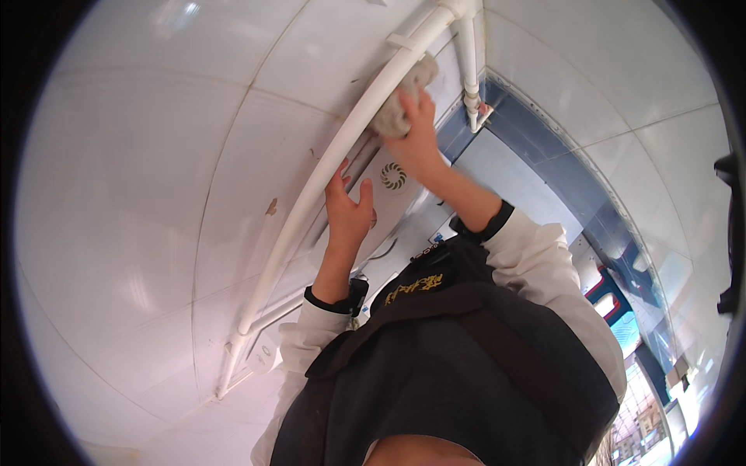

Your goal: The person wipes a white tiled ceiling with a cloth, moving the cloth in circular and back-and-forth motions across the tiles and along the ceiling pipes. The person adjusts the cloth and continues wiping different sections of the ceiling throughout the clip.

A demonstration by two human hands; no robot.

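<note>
My right hand [417,137] grips a greyish cleaning cloth [391,120], slightly blurred. The cloth lies against the white surface behind a long white plastic pipe [349,137], which hides part of it. Lower along the same pipe, my left hand [348,204] is held with the thumb apart from the fingers. Its fingertips reach to the pipe's edge and are partly hidden, so contact is unclear. Nothing shows in its grasp. Between and beyond the hands is a white panel with a round swirl-shaped vent [393,176].
White wall tiles [134,175] with brown stains run along the left. A vertical pipe [469,58] with a small valve [473,103] drops into the corner. Blue tiles [524,125] band the lower wall. A white roll-shaped object [265,351] sits near the pipe's lower end.
</note>
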